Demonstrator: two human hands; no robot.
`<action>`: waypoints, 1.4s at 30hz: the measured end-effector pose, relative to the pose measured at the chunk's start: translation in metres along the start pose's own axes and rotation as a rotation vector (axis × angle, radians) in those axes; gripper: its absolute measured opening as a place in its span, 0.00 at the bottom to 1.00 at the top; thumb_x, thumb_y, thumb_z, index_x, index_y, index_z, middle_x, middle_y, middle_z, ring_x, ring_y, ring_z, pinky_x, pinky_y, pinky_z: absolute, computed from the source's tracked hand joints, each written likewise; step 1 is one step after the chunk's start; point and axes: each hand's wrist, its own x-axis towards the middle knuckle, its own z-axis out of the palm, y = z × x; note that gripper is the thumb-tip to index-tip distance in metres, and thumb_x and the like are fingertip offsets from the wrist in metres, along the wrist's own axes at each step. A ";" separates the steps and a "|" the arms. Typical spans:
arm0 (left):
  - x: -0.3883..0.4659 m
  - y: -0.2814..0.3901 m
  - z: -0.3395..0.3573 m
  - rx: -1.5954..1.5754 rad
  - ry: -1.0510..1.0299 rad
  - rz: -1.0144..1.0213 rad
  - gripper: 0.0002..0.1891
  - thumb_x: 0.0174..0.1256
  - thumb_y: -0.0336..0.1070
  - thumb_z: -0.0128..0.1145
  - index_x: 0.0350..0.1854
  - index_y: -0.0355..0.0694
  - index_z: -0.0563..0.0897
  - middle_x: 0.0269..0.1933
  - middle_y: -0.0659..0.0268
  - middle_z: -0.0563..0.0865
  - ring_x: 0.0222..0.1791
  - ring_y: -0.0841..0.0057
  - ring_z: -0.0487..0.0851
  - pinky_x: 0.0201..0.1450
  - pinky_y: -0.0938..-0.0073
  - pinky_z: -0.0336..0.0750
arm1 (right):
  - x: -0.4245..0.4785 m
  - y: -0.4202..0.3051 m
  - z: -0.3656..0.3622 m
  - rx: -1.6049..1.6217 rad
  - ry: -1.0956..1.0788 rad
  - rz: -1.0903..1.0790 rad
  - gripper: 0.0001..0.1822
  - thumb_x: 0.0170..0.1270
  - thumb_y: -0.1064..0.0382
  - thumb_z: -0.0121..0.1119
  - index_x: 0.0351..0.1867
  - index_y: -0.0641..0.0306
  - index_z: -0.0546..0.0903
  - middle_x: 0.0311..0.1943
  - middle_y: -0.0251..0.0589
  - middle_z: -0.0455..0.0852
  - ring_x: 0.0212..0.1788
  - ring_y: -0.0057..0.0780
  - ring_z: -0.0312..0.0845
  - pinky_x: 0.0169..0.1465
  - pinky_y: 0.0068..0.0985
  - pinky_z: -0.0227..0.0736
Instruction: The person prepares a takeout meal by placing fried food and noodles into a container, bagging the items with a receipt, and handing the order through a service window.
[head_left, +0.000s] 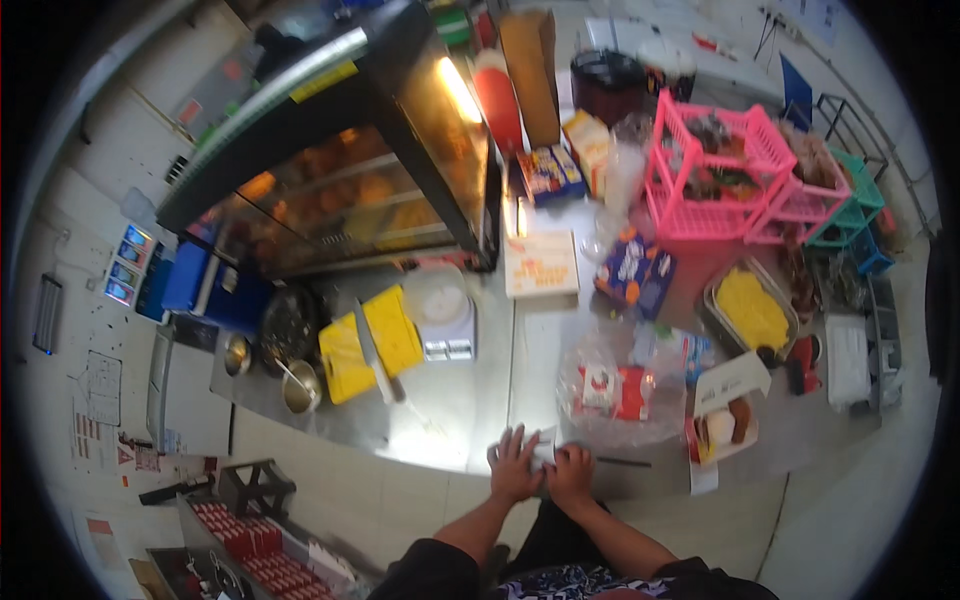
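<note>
At the front edge of the steel table (480, 405), my left hand (515, 466) and my right hand (571, 472) are close together on a small piece of white paper (545, 448). The paper lies between them, with fingers of each hand on it; exactly how they pinch it is too small to tell. Just beyond my right hand are a clear plastic bag (660, 405) and red-and-white packets (631, 391). To the right sits an open white takeaway box (721, 442) with food inside.
A large knife (369, 341) lies on a yellow cutting board (341, 367), beside a digital scale (450, 346). Behind them stands a lit food warmer (330, 187). Pink plastic baskets (701, 225) and a metal tray of yellow food (750, 309) are at the right.
</note>
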 end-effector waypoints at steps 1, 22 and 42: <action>-0.006 -0.004 0.002 -0.025 0.047 -0.004 0.47 0.62 0.64 0.69 0.82 0.51 0.71 0.85 0.52 0.67 0.86 0.46 0.60 0.79 0.35 0.53 | 0.000 0.000 0.000 0.100 0.034 -0.003 0.15 0.61 0.57 0.73 0.42 0.64 0.85 0.50 0.53 0.84 0.55 0.59 0.77 0.60 0.58 0.70; 0.159 0.125 -0.063 -0.591 0.398 0.189 0.19 0.59 0.36 0.72 0.51 0.39 0.81 0.54 0.53 0.84 0.58 0.49 0.80 0.62 0.48 0.72 | 0.117 0.023 -0.191 0.520 0.190 0.356 0.14 0.75 0.67 0.62 0.57 0.69 0.89 0.43 0.49 0.95 0.42 0.36 0.94 0.49 0.36 0.87; 0.150 0.143 -0.118 -1.636 -0.019 0.069 0.17 0.75 0.25 0.57 0.63 0.38 0.73 0.49 0.63 0.88 0.45 0.78 0.86 0.48 0.74 0.81 | 0.190 0.076 -0.172 -0.083 -0.583 -0.024 0.26 0.77 0.44 0.61 0.62 0.64 0.86 0.56 0.63 0.91 0.58 0.52 0.90 0.58 0.38 0.82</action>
